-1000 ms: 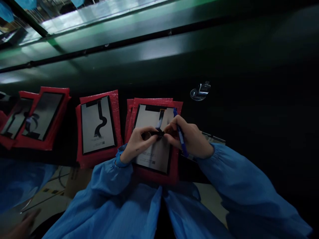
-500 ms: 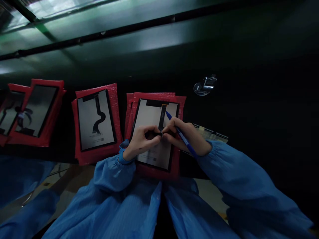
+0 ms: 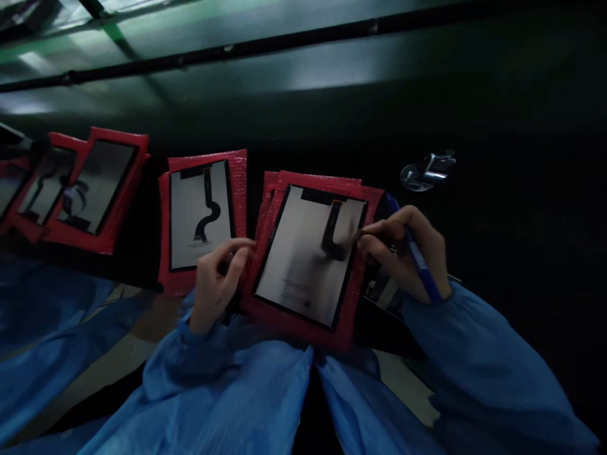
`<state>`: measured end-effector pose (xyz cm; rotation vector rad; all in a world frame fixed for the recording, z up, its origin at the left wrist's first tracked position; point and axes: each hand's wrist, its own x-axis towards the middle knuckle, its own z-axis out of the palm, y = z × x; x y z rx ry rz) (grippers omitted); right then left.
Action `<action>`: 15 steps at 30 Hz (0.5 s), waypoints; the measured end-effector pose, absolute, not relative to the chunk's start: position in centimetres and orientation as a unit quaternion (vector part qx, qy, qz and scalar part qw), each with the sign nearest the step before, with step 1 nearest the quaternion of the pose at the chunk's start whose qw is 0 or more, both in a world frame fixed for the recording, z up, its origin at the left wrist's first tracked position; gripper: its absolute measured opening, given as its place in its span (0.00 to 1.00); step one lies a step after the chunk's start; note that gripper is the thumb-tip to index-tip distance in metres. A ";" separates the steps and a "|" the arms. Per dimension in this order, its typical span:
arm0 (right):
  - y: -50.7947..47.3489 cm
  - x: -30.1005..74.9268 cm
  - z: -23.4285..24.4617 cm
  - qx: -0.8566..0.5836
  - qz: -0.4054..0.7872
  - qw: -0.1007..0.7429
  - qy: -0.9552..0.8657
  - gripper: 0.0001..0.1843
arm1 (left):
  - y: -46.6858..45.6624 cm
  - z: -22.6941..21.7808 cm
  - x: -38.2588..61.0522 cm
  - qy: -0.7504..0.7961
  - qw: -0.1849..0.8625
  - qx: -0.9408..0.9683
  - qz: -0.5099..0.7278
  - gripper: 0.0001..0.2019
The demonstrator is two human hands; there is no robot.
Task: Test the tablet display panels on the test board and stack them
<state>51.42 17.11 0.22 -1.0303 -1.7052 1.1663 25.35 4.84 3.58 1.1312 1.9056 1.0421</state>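
Observation:
A display panel (image 3: 303, 253) with a pale grey back and dark border lies on a stack of red bubble-wrap bags (image 3: 296, 322) in front of me. Its dark flex cable (image 3: 332, 234) runs down from the top edge and bends right at its lower end. My right hand (image 3: 417, 253) is at the panel's right edge, with a blue pen (image 3: 420, 268) held across the palm and its thumb and forefinger pinched. At the stack's left edge is my left hand (image 3: 218, 284), fingers curled and thumb close to the forefinger. Whatever it pinches, if anything, is hidden.
Another panel (image 3: 184, 208) with an S-shaped cable lies on red wrap to the left. Further panels (image 3: 102, 180) on red wrap lie beyond it. A shiny metal object (image 3: 429, 170) sits at the back right. A co-worker's blue sleeve (image 3: 57, 354) is at the lower left.
My hands have moved apart from the flex cable, the left one leftward and the right one rightward with the pen. The cable's lower end now shows. The view has shifted.

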 end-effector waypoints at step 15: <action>17.6 51.4 -1.6 -0.406 0.431 0.373 -0.714 0.18 | 3.2 0.5 26.2 0.817 0.262 0.487 0.159 0.06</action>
